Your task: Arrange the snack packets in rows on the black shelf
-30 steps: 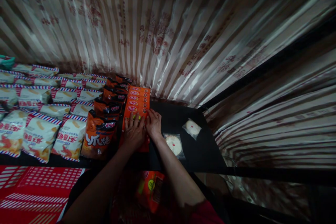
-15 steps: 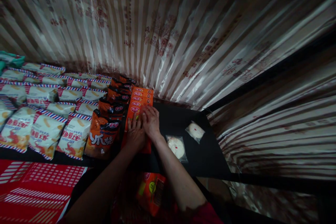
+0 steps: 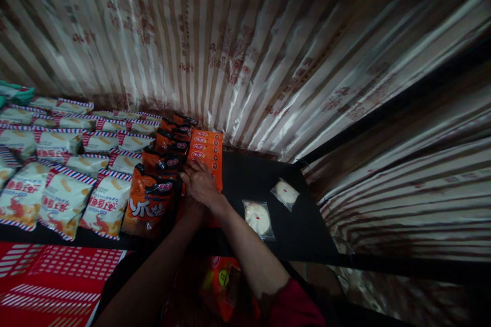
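A row of overlapping flat orange packets [image 3: 215, 168] lies on the black shelf. My right hand [image 3: 201, 181] rests on their near left part, its fingers stretched toward the snack bags and lying flat. Under it is my left hand [image 3: 194, 209], dark and mostly covered, so its fingers are hidden. Just left of both hands stands a column of orange and black snack bags [image 3: 148, 204], the front one upright.
White snack bags [image 3: 105, 202] with striped edges fill the left of the shelf [image 3: 307, 230]. Two round white items in clear wrap, one nearer [image 3: 258, 218] and one farther [image 3: 287, 191], lie at right. A red basket [image 3: 57, 286] and an orange packet [image 3: 224, 286] are below.
My right hand has shifted left and nearer, crossing over my left hand. The left hand has drawn back toward me, and more of the orange packets shows.
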A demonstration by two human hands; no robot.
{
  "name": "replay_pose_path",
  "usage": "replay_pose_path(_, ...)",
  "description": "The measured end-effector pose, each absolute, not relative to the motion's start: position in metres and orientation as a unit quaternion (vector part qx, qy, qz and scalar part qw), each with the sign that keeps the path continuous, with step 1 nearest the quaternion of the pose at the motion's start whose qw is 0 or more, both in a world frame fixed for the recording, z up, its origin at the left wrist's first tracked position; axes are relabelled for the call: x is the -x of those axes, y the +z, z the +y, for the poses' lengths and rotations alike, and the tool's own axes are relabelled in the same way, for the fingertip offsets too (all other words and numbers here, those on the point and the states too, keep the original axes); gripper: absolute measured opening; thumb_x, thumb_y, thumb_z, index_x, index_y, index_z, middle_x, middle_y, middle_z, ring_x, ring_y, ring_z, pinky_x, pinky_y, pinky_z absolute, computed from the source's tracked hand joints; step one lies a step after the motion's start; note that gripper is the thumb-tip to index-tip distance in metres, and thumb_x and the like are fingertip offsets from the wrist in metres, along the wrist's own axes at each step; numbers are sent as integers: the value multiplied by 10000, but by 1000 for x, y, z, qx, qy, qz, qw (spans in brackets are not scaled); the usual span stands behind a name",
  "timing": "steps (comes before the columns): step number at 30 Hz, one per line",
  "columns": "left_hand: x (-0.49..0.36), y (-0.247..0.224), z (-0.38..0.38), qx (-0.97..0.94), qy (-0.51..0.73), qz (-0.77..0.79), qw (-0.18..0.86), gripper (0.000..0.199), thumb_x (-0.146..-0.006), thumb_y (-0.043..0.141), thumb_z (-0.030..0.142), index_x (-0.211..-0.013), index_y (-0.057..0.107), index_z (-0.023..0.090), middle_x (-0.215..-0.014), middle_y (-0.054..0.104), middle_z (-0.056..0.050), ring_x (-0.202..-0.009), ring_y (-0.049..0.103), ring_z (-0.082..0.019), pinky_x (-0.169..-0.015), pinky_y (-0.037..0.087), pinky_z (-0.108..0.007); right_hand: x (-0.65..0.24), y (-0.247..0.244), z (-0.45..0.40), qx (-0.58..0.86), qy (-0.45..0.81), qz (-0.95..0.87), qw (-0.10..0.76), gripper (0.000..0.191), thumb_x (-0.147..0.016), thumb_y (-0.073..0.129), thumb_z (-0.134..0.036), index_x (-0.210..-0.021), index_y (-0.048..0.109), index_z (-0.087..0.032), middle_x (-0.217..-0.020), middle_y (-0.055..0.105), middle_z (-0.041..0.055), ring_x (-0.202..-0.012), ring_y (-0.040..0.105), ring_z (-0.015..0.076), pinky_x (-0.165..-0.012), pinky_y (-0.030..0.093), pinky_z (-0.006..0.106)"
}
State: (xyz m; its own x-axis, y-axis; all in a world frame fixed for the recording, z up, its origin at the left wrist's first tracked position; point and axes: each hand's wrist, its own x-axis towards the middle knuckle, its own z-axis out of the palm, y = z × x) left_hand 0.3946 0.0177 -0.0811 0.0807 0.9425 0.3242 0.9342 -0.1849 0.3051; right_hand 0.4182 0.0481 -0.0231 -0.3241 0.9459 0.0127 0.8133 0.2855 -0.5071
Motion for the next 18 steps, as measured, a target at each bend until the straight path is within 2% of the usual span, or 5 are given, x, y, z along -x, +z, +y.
replay_pose_path(5,-387,-71,8,-761,154,630,38,458,-896,373,288,-1326,468,163,-1376,468,-137,-1341,306,-319,-1091,223,-541,-435,-24,51,538,196,-776,264,398,-935,381,-304,-1274,535,-165,-1405,452,76,-1329,343,177,-1115,262,351)
replay_pose_path(7,-385,-62,5,-756,144,636,51,536,-879,413,318,-1389,380,156,-1451,365,-150,-1372,231,-338,-1100,188,-553,-448,-33,52,562,174,-744,318,410,-935,339,-270,-1284,519,-151,-1379,477,88,-1305,377,170,-1107,275,347)
replay_pose_path(9,-385,-55,2,-755,148,636,60,587,-874,425,340,-1427,306,180,-1498,274,-133,-1394,156,-342,-1105,165,-557,-463,-46,51,607,137,-699,353,422,-932,304,-259,-1275,520,-139,-1350,502,109,-1285,394,195,-1085,298,394)
replay_pose_path(12,-386,-49,1,-753,153,637,68,542,-888,398,363,-1408,349,218,-1513,235,-110,-1401,127,-335,-1105,148,-559,-484,-67,49,665,86,-652,354,435,-913,306,-256,-1226,546,-73,-1289,534,176,-1260,393,249,-1047,317,460)
replay_pose_path(18,-387,-49,1,-749,157,641,62,486,-903,367,390,-1354,439,225,-1496,291,-98,-1397,165,-315,-1112,130,-544,-502,-78,47,671,55,-663,329,406,-910,322,-242,-1156,608,-91,-1183,582,157,-1150,432,250,-984,352,426)
